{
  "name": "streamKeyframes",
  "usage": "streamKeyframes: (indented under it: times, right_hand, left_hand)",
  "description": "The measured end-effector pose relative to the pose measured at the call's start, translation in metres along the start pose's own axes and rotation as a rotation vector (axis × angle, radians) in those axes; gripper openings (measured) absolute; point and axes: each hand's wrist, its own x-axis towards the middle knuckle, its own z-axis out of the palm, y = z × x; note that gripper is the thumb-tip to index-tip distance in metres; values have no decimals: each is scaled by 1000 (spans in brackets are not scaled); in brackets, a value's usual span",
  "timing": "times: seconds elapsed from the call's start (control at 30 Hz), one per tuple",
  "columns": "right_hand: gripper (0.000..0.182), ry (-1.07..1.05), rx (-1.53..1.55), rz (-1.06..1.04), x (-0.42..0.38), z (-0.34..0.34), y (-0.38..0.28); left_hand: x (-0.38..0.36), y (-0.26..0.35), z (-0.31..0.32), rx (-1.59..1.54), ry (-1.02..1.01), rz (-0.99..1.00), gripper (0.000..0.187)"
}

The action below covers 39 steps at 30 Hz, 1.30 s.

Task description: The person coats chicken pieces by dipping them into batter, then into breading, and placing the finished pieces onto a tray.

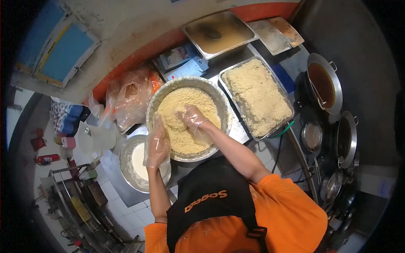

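Observation:
A large metal bowl holds a heap of pale yellow crumbs. My right hand, in a clear plastic glove, reaches into the crumbs with its fingers slightly apart; the fingertips are partly buried. Also gloved, my left hand is over the bowl's left rim. Its fingers are stretched out against the crumbs, and I see nothing gripped in them. Below my left wrist stands a smaller metal bowl with white batter, partly covered by my hand and glove. Whether anything lies under the crumbs is hidden.
Right of the bowl sits a metal tray piled with crumbs. Another tray with cloudy liquid is behind. Plastic bags and a white pitcher stand left. Woks of dark liquid and a strainer are right.

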Motion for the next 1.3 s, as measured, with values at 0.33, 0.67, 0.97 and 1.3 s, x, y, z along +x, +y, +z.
streamKeyframes:
  times: [0.33, 0.67, 0.97, 1.3]
  right_hand:
    - [52, 24, 704, 356, -60, -135, -40]
    - [57, 567, 746, 545, -203, -230, 81]
    - [36, 975, 43, 384, -227, -208, 110]
    - [69, 1098, -924, 268, -181, -176, 183]
  left_hand:
    - [-37, 21, -33, -317, 87, -152, 75]
    - [-81, -6, -31, -519, 135, -293, 70]
    - [-66, 2, -45, -425, 55, -251, 69]
    - [-48, -20, -93, -100, 122, -281, 63]
